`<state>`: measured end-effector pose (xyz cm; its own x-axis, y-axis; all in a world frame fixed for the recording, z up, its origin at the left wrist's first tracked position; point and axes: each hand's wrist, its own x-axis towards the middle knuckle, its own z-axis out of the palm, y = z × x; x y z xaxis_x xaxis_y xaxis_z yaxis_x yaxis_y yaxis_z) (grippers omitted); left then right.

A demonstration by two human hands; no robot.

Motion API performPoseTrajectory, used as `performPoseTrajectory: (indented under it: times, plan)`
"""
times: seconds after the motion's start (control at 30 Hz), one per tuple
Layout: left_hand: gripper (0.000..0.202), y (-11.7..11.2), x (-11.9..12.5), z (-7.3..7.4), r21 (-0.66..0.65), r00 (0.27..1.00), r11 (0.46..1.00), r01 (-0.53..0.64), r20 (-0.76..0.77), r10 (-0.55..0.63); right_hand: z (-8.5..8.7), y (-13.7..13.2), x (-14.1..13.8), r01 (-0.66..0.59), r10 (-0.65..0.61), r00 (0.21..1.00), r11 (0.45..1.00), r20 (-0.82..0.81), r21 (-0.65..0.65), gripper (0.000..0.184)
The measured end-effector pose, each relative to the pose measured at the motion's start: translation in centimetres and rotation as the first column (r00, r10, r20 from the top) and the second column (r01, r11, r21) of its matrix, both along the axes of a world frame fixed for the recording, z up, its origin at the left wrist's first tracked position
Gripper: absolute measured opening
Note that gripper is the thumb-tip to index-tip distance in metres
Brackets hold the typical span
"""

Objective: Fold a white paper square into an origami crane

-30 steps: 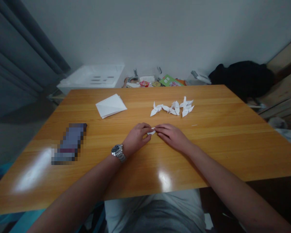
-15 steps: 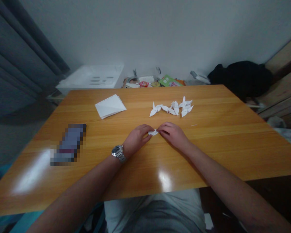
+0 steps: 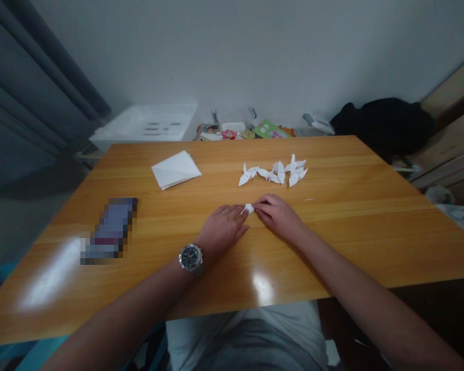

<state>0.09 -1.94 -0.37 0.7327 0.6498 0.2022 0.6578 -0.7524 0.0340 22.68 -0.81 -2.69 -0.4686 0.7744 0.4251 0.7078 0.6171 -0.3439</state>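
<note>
A small folded piece of white paper (image 3: 249,208) lies on the wooden table (image 3: 332,226) between my two hands. My left hand (image 3: 223,228), with a metal watch on its wrist, lies flat with its fingers stretched out, the fingertips touching the paper's left side. My right hand (image 3: 277,214) has its fingers curled and pressed onto the paper's right end. Beyond the hands, several finished white paper cranes (image 3: 278,172) sit in a loose row.
A stack of white paper sheets (image 3: 176,169) lies at the far left of the table. A blurred dark phone-like object (image 3: 110,230) rests nearer on the left. Behind the table are a white box (image 3: 147,123), small clutter and a black bag (image 3: 382,123).
My left hand has gone from a curled pinch on the paper to lying flat with its fingers extended. The right hand has stayed on the paper.
</note>
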Motion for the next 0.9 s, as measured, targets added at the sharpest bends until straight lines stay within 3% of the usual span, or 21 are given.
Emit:
performPoseTrajectory:
  times: [0.2, 0.27, 0.37, 0.9]
  plan:
    - [0.042, -0.4, 0.3, 0.0, 0.014, 0.999, 1.0, -0.016, -0.027, 0.017, 0.8, -1.5, -0.4, -0.011, 0.016, 0.984, 0.999, 0.175, -0.031, 0.041]
    - [0.044, -0.5, 0.4, -0.1, 0.027, 0.999, 0.999, -0.032, -0.041, 0.033, 0.8, -2.0, -0.6, -0.046, 0.063, 0.967, 0.996, 0.248, -0.076, 0.053]
    - [0.044, -0.7, 0.5, -0.3, 0.034, 0.996, 0.998, -0.056, -0.071, 0.058, 0.5, -2.6, -0.8, -0.002, 0.048, 0.947, 0.989, 0.317, -0.145, 0.063]
    - [0.044, -0.2, -1.1, -0.4, -0.14, 0.999, 0.989, -0.047, 0.02, 0.05, 0.5, -2.4, 0.0, 0.12, -0.03, 0.934, 0.965, 0.356, -0.233, 0.064]
